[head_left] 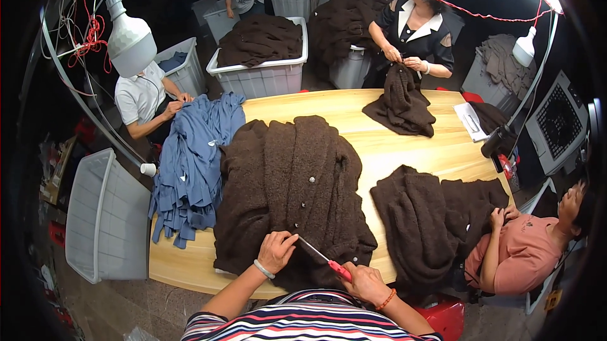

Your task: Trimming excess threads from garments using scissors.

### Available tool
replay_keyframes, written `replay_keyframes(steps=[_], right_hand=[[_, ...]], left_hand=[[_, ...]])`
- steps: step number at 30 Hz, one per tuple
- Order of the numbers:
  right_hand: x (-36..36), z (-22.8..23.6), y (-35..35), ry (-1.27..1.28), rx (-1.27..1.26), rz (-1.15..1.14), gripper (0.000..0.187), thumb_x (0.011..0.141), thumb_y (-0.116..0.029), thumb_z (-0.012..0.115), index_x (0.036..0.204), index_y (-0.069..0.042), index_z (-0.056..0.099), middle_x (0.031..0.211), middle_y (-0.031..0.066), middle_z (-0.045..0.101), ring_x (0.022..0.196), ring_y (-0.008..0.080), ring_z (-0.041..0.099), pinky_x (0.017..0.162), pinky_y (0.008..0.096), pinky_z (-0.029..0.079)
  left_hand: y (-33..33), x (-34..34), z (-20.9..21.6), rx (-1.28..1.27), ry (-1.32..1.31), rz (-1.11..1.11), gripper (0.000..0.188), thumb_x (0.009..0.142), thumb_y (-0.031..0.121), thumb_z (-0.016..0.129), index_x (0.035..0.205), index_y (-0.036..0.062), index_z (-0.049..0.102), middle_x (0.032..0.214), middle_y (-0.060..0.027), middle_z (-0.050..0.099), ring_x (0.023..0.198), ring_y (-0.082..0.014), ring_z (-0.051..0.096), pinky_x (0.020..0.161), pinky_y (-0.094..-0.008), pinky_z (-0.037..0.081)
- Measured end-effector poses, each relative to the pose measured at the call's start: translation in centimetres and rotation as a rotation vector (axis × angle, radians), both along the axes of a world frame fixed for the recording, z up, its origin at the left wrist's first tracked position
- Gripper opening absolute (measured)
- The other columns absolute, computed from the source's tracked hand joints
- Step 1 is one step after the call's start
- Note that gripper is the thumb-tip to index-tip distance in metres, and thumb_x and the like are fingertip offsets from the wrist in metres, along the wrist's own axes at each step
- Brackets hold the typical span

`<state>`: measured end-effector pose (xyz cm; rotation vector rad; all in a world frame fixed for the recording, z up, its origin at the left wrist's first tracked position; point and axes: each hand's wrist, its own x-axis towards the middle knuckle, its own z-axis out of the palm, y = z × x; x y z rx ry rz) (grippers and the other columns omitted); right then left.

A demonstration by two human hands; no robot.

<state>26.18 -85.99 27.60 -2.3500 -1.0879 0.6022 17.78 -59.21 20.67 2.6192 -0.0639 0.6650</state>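
A dark brown knitted cardigan [284, 170] with shiny round buttons down its front lies in front of me, on top of a thick heap of brown knitwear. My right hand [368, 284] is closed round the red handle of a tool with a thin straight metal shaft [314, 249]; its exact kind is unclear. The shaft slants up and left across the cardigan to my left hand [276, 254]. There the left fingers are pressed together at the tip, close to a button [297, 225]. What they pinch is too small to make out.
Blue garments [199, 157] are heaped left on the wooden table [329, 104], before a person in white. Other people handle brown knitwear at the far side [404, 104] and right [436, 221]. A grey bin [107, 221] stands left, a red stool [442, 316] by my right arm. Lamps hang overhead.
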Motion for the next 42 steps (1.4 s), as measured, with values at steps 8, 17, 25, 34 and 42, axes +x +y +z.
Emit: replay_keyframes(steps=[8, 17, 25, 34, 42], right_hand=[[-0.5, 0.1, 0.5, 0.012, -0.111, 0.186, 0.021, 0.087, -0.028, 0.057, 0.094, -0.008, 0.056, 0.065, 0.0205, 0.061, 0.064, 0.0384, 0.064, 0.06, 0.0494, 0.049], [-0.1, -0.2, 0.2, 0.017, 0.021, 0.024, 0.021, 0.087, -0.027, 0.059, 0.099, -0.009, 0.057, 0.072, 0.0203, 0.062, 0.071, 0.038, 0.063, 0.064, 0.049, 0.049], [0.0, -0.9, 0.1, -0.034, -0.04, 0.082, 0.019, 0.087, -0.026, 0.058, 0.093, -0.008, 0.057, 0.066, 0.0211, 0.061, 0.064, 0.0384, 0.062, 0.059, 0.0483, 0.049], [0.8, -1.2, -0.2, -0.086, 0.076, -0.009, 0.02, 0.084, -0.025, 0.063, 0.095, -0.01, 0.057, 0.069, 0.0206, 0.06, 0.063, 0.0391, 0.061, 0.058, 0.0484, 0.048], [2.4, -0.3, 0.4, 0.019, 0.09, -0.08, 0.021, 0.086, -0.024, 0.061, 0.096, -0.007, 0.056, 0.073, 0.0208, 0.061, 0.071, 0.0397, 0.061, 0.064, 0.0483, 0.048]], left_hand=[[1.8, -0.4, -3.1, -0.111, 0.004, 0.068, 0.021, 0.074, -0.002, 0.065, 0.094, 0.0039, 0.064, 0.088, -0.0108, 0.059, 0.081, -0.0289, 0.06, 0.069, -0.0363, 0.051], [0.8, 0.8, -2.7, 0.178, -0.006, 0.149, 0.009, 0.079, 0.011, 0.062, 0.087, 0.0083, 0.06, 0.08, -0.0064, 0.051, 0.076, -0.0233, 0.055, 0.065, -0.0353, 0.046], [1.0, 0.5, -3.5, 0.047, 0.018, 0.093, 0.007, 0.078, 0.008, 0.063, 0.08, 0.0055, 0.057, 0.079, -0.0089, 0.053, 0.076, -0.0265, 0.057, 0.065, -0.037, 0.047], [1.0, 1.0, -1.4, -0.265, 0.136, 0.066, 0.007, 0.077, 0.006, 0.066, 0.079, 0.0039, 0.06, 0.079, -0.0127, 0.058, 0.076, -0.032, 0.06, 0.066, -0.039, 0.049], [0.9, 9.7, 4.6, -0.048, -0.165, 0.078, 0.041, 0.077, 0.006, 0.069, 0.117, 0.003, 0.057, 0.109, -0.0165, 0.055, 0.095, -0.0338, 0.058, 0.082, -0.0388, 0.05]])
